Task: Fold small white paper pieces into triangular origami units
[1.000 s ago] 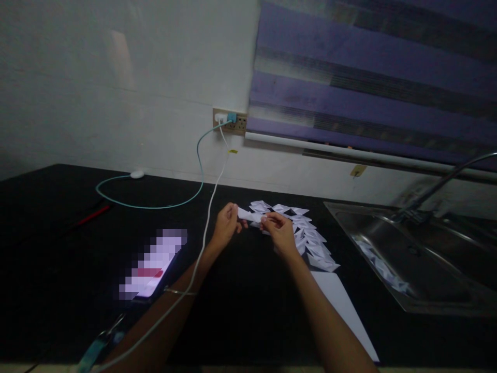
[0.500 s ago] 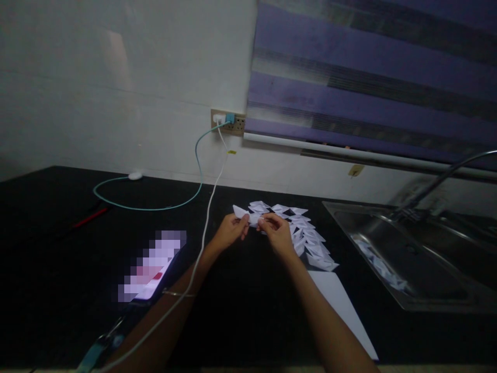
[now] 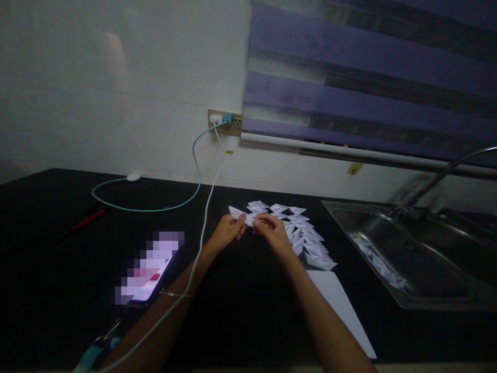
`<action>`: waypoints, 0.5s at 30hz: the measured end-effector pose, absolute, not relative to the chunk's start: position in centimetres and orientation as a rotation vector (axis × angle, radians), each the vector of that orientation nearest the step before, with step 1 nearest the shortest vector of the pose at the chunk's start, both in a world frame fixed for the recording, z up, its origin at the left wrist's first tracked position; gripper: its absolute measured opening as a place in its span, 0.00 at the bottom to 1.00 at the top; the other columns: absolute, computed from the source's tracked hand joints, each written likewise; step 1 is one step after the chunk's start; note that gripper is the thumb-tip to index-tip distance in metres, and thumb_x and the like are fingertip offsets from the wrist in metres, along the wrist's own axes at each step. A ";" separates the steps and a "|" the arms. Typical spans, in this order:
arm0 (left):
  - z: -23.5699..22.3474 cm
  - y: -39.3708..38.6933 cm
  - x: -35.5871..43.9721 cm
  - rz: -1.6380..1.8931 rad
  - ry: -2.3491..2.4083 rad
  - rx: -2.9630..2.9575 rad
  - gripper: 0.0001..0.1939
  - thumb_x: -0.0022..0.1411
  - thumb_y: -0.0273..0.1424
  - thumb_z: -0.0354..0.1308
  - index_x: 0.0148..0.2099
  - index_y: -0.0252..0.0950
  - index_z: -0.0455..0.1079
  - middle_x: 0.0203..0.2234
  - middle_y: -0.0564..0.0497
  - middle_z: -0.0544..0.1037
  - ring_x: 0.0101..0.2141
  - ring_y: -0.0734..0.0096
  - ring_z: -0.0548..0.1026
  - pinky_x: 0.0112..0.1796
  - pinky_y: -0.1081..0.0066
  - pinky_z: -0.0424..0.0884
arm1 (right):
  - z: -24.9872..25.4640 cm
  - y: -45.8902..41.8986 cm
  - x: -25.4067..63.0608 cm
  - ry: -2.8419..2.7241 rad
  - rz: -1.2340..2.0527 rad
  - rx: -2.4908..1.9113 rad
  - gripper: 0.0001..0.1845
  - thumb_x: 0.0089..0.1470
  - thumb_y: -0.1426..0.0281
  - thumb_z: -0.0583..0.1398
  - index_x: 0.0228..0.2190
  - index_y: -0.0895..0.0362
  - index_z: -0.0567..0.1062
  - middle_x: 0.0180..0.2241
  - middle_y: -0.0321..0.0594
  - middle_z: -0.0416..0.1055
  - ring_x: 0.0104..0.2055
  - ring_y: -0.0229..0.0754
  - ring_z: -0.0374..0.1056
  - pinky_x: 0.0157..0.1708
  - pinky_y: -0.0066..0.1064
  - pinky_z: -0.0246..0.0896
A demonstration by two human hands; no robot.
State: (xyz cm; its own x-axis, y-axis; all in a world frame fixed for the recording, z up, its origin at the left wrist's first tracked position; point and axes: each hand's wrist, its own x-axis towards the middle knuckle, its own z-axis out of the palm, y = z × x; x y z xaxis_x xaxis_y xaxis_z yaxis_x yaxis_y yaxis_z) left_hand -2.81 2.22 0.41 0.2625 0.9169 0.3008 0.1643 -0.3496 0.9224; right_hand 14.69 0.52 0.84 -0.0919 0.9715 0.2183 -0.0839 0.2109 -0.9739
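A small white folded paper boat (image 3: 237, 212) is pinched between my two hands above the dark counter. My left hand (image 3: 228, 229) grips it with the thumb on top, and one pointed end sticks out past that thumb. My right hand (image 3: 271, 229) is closed on the boat's other end, hiding part of it. Just behind and to the right of my hands lie several white paper boats (image 3: 310, 238) in overlapping rows. A stack of white paper (image 3: 341, 305) rests beside my right forearm.
A phone (image 3: 155, 269) with a lit screen and a teal strap (image 3: 90, 357) lie left of my forearm. A white cable (image 3: 204, 223) crosses over my left arm from the wall socket (image 3: 233, 123). A steel sink (image 3: 427, 298) is at the right, a red pen-like item (image 3: 88, 219) far left.
My left hand has shifted its hold inward, thumb now lying over the paper, and a pointed end of the boat shows beyond it. My right hand keeps its pinch.
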 end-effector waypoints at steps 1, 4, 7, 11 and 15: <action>0.3 2.2 -2.7 1.154 1.002 1.723 0.34 0.64 0.58 0.47 0.19 0.36 0.63 0.12 0.54 0.65 0.15 0.77 0.64 0.21 0.75 0.60 | 0.8 0.5 14.6 -1.345 1.158 -0.954 0.16 0.46 0.58 0.70 0.33 0.55 0.80 0.30 0.38 0.78 0.30 0.40 0.73 0.34 0.32 0.69; 0.1 2.0 -2.5 1.137 1.014 1.753 0.32 0.64 0.56 0.50 0.19 0.36 0.62 0.12 0.54 0.65 0.15 0.78 0.63 0.20 0.75 0.58 | 0.5 0.6 14.5 -1.433 1.105 -0.990 0.15 0.48 0.57 0.69 0.33 0.55 0.82 0.30 0.40 0.79 0.29 0.40 0.72 0.33 0.31 0.68; 0.0 1.8 -2.4 1.100 1.014 1.780 0.33 0.64 0.56 0.49 0.19 0.36 0.63 0.11 0.55 0.64 0.14 0.78 0.62 0.20 0.75 0.57 | 0.5 0.6 14.5 -1.471 1.060 -1.010 0.15 0.49 0.56 0.68 0.29 0.56 0.82 0.26 0.40 0.77 0.28 0.41 0.71 0.32 0.31 0.66; 0.3 1.7 -2.2 1.051 0.982 1.722 0.36 0.62 0.62 0.46 0.19 0.36 0.62 0.10 0.55 0.62 0.14 0.78 0.62 0.19 0.75 0.57 | 0.8 0.7 14.9 -1.498 1.028 -1.016 0.15 0.48 0.57 0.68 0.26 0.57 0.81 0.23 0.38 0.75 0.25 0.40 0.69 0.29 0.31 0.63; 0.9 1.8 -2.4 1.015 0.908 1.573 0.38 0.59 0.66 0.43 0.22 0.35 0.64 0.11 0.54 0.65 0.13 0.78 0.63 0.17 0.75 0.55 | 1.0 0.6 15.7 -1.545 0.912 -1.092 0.12 0.49 0.61 0.68 0.24 0.57 0.80 0.22 0.38 0.75 0.26 0.40 0.69 0.29 0.31 0.62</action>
